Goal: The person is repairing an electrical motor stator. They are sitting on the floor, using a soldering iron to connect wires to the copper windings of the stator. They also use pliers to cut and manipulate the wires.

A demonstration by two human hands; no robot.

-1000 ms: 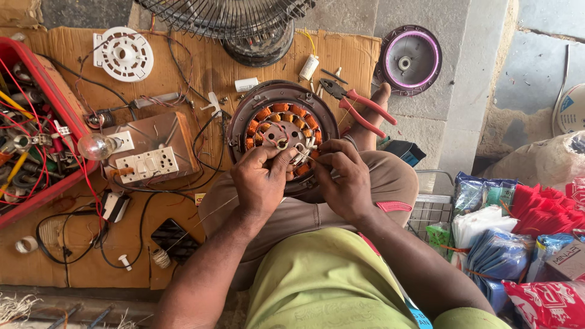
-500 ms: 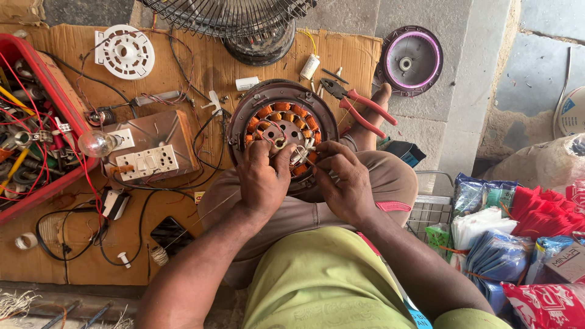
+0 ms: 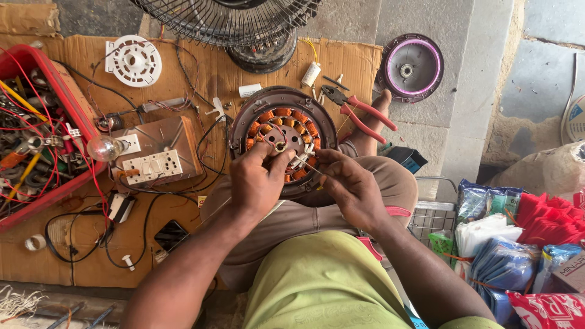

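Metal, copper, cardboard and plastic on a stone floor

The fan motor [image 3: 283,141] has a dull dark metal rim and glossy orange copper windings. The cardboard sheet [image 3: 201,73] is matt, brown and creased. The pliers [image 3: 359,113] have smooth red plastic grips; the crate [image 3: 61,103] is shiny red plastic. The switch board [image 3: 163,158] looks like wood, perhaps varnished. The bulb [image 3: 102,148] is clear glass.

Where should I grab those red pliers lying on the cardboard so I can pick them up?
Take the red-handled pliers by the two red handles, coming from above on the right side. The handles splay out towards the person's foot and lie flat with room around them, while the dark metal nose points left towards small screws and the motor stator.
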